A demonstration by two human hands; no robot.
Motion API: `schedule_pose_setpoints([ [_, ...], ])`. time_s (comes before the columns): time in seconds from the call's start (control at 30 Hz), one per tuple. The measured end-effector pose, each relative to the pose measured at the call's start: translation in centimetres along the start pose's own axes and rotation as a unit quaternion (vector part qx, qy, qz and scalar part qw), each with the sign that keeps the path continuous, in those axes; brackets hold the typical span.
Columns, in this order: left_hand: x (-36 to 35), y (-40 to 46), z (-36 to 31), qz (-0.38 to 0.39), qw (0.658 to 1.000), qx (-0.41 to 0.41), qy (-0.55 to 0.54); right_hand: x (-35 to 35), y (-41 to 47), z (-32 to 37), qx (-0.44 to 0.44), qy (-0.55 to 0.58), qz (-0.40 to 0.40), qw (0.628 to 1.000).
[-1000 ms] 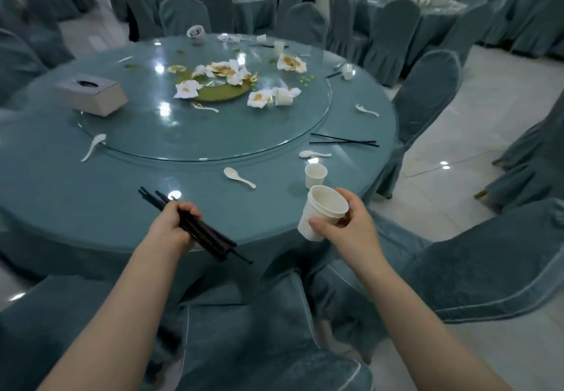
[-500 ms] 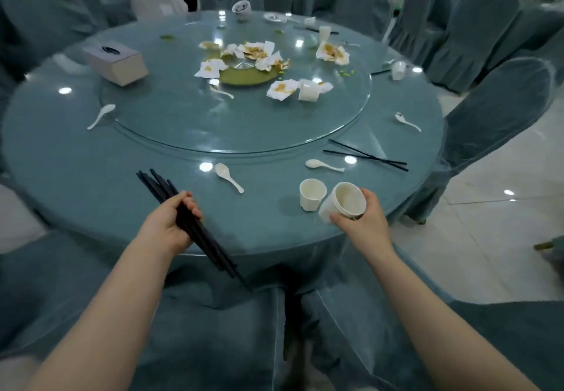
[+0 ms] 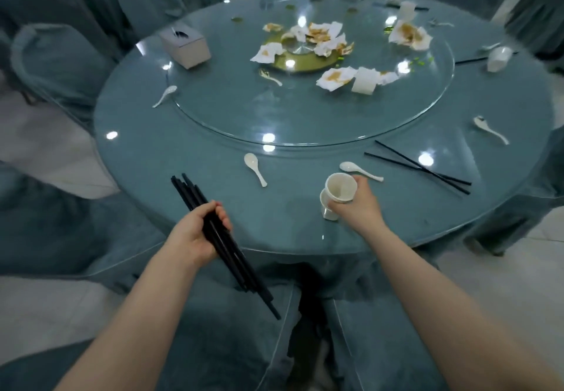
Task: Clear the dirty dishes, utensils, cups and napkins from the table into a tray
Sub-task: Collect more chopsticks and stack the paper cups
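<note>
Both hands full at the near edge of the round table (image 3: 189,152)

Left hand (image 3: 195,235) grips a chopstick bundle (image 3: 219,238) overhanging the rim; right hand (image 3: 355,204) curls round a paper cup (image 3: 340,189), second cup (image 3: 328,207) beneath. Bare cloth between them, then two spoons (image 3: 255,168), loose chopsticks (image 3: 421,166), napkins (image 3: 335,78) on the glass turntable (image 3: 232,107).

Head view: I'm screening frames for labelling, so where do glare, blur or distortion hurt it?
Head view: ceiling-light glare dots the glass turntable; the wide lens bows the table rim and stretches both forearms; the chairs at the left edge smear; the chopsticks and stacked cups stay sharp.
</note>
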State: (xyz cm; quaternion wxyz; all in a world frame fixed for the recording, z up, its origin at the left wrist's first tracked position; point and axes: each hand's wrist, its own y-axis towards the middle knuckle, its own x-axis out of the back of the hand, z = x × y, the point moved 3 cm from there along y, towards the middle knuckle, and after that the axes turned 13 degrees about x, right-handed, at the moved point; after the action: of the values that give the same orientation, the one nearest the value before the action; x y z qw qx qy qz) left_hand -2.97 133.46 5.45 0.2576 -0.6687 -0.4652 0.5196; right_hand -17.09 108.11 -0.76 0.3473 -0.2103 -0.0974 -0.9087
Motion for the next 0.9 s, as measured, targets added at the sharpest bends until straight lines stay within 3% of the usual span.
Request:
schedule_pose_setpoints([
  [0.23, 2.2, -2.5, 0.2, -0.003, 1.000, -0.013, -0.019, -1.5, -1.5, -0.9, -0.018, -0.031, 0.038, 0.999],
  [0.6, 2.3, -8.0, 1.6, 0.093, 0.992, -0.023, 0.087, 5.6, -12.8, 6.5, 0.062, 0.075, -0.029, 0.995],
  [0.9, -0.2, -11.9, 7.3, 0.186, 0.981, 0.023, 0.056, 13.6, -25.4, 10.1, 0.071, 0.089, -0.131, 0.985],
])
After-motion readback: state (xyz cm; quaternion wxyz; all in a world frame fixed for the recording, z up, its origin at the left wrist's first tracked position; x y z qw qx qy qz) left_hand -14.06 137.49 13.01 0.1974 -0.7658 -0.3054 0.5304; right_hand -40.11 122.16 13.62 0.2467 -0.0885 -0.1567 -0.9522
